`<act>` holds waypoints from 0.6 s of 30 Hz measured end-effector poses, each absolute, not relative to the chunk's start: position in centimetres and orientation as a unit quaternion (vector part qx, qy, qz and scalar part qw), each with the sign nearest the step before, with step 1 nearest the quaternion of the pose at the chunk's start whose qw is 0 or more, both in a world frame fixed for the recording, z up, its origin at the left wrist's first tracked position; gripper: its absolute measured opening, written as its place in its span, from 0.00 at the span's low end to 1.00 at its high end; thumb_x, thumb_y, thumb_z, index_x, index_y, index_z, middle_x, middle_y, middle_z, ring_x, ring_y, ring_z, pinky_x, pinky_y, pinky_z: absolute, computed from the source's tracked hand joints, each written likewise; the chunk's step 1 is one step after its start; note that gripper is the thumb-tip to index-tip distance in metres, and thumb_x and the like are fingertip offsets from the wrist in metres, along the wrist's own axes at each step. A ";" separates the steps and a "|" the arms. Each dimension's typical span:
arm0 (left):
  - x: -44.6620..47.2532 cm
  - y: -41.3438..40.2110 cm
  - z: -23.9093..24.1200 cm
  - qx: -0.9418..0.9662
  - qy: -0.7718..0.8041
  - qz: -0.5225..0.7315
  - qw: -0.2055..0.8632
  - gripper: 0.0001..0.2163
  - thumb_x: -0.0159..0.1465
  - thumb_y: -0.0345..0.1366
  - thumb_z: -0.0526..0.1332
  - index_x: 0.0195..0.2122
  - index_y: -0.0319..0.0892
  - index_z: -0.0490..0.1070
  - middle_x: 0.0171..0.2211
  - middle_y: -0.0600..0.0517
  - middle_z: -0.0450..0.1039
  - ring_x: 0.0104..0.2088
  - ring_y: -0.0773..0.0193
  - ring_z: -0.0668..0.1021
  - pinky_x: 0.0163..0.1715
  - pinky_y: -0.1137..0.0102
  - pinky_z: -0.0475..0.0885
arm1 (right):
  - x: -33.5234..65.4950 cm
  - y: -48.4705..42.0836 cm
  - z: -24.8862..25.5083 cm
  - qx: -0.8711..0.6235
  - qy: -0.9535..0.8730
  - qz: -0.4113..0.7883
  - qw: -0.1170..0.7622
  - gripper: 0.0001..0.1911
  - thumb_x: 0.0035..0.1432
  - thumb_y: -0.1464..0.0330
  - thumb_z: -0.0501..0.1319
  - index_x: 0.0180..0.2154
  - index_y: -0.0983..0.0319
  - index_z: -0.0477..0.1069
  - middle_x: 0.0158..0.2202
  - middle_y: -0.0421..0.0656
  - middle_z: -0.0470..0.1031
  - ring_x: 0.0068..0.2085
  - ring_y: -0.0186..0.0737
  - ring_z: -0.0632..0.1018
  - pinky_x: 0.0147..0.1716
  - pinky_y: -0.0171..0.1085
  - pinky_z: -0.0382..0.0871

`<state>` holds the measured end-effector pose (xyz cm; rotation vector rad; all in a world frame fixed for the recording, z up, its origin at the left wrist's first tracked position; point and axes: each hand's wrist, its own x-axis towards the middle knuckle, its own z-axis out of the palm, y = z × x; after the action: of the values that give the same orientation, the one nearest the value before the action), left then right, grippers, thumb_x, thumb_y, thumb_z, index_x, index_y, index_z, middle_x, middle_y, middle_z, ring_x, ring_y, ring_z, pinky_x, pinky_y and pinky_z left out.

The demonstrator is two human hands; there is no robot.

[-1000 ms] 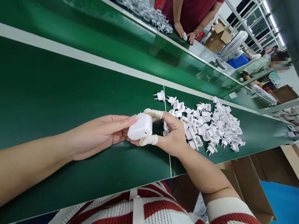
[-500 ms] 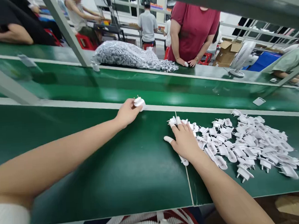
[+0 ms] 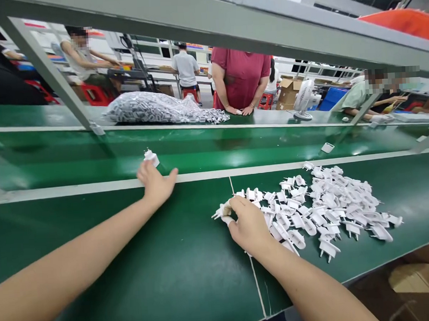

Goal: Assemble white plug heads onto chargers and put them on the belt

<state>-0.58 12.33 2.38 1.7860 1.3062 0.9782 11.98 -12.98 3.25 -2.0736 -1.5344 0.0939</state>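
Note:
My left hand [image 3: 155,182] reaches over the pale rail, its thumb and fingers spread apart. Just beyond its fingertips a white plug adapter [image 3: 151,158] sits on the bright green belt [image 3: 214,153], pins pointing up and away. My right hand [image 3: 248,222], with white covers on some fingertips, pinches a white plug piece [image 3: 221,212] whose two pins point left. Around and to the right of that hand lies a loose pile of white plug pieces [image 3: 340,192] on the dark green worktop [image 3: 162,268].
A low pale rail [image 3: 201,176] separates worktop and belt. Across the belt lie a clear bag of small parts [image 3: 147,109] and a white fan [image 3: 304,98]; a person in a maroon shirt [image 3: 244,75] stands there. A metal beam [image 3: 207,24] crosses overhead. Cardboard [image 3: 415,279] is below right.
My left hand has let go of the plug adapter, which now sits on the belt. My right hand has closed on a plug piece from the pile's edge. The view has tilted up.

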 end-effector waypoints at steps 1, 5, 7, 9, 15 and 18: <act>-1.3 10.1 2.1 0.708 0.470 0.364 0.381 0.28 0.64 0.36 0.66 0.64 0.38 0.63 0.71 0.34 0.60 0.74 0.40 0.60 0.71 0.48 0.60 | 11.8 -13.1 3.3 -0.765 -0.564 0.047 0.308 0.12 0.58 0.80 0.63 0.39 0.58 0.72 0.41 0.43 0.80 0.42 0.44 0.80 0.41 0.41 0.73; -4.9 1.6 0.9 0.749 0.305 0.267 0.525 0.19 0.73 0.50 0.58 0.58 0.46 0.73 0.58 0.45 0.78 0.56 0.53 0.81 0.58 0.59 0.76 | 10.6 -13.7 3.2 -0.710 -0.535 0.125 0.440 0.16 0.63 0.73 0.63 0.53 0.57 0.70 0.46 0.43 0.81 0.44 0.43 0.82 0.44 0.42 0.76; -6.4 -0.7 0.4 0.705 0.212 0.224 0.639 0.22 0.73 0.53 0.59 0.62 0.47 0.71 0.58 0.44 0.78 0.53 0.54 0.81 0.57 0.60 0.77 | 10.0 -13.8 3.2 -0.679 -0.543 0.158 0.468 0.19 0.66 0.71 0.62 0.57 0.57 0.70 0.48 0.44 0.80 0.44 0.42 0.82 0.45 0.42 0.76; -7.1 -1.5 0.0 0.656 0.172 0.204 0.706 0.24 0.71 0.55 0.64 0.61 0.47 0.71 0.56 0.44 0.78 0.53 0.54 0.81 0.58 0.60 0.76 | 9.5 -13.9 3.2 -0.655 -0.557 0.184 0.477 0.13 0.67 0.70 0.62 0.52 0.57 0.74 0.45 0.44 0.79 0.43 0.41 0.81 0.44 0.41 0.76; -7.1 -1.0 -0.5 0.616 0.176 0.199 0.742 0.22 0.66 0.55 0.70 0.50 0.44 0.75 0.44 0.49 0.78 0.45 0.59 0.79 0.52 0.62 0.75 | 9.0 -13.7 3.8 -0.644 -0.546 0.230 0.484 0.05 0.66 0.68 0.65 0.44 0.57 0.79 0.43 0.44 0.75 0.41 0.38 0.78 0.41 0.38 0.76; -7.2 -0.8 -0.5 0.614 0.182 0.191 0.744 0.22 0.65 0.57 0.72 0.43 0.43 0.72 0.38 0.52 0.75 0.40 0.62 0.76 0.46 0.65 0.72 | 9.1 -13.6 4.0 -0.654 -0.547 0.228 0.471 0.06 0.65 0.66 0.68 0.44 0.57 0.80 0.46 0.46 0.73 0.42 0.39 0.78 0.42 0.39 0.77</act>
<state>-7.20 -0.78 -0.54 1.3449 0.3990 0.4178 9.07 -13.58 3.97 -1.6004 -1.3388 0.5574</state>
